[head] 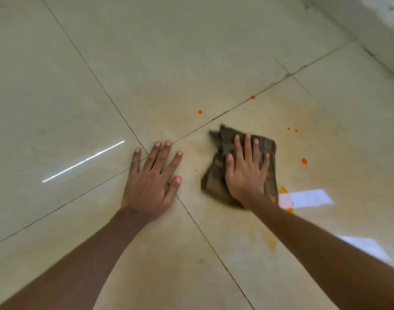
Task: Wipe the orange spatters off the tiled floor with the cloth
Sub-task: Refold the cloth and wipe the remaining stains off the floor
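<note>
The right hand (246,171) lay flat, fingers straight, pressing the crumpled brown cloth (216,182) onto the glossy beige tiled floor (169,52) — the cloth sat just right of the crossing grout lines. The left hand (151,180) rested open, fingers spread, directly on the tiles beside it. Small orange spatters (304,161) lay around the cloth — beyond it and to its right — with a faint orange smear (273,245) near the right forearm.

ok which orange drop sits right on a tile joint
The farthest drop, up beyond the cloth: it lies on the dark joint line, while the other drops all sit on plain tile.
</note>
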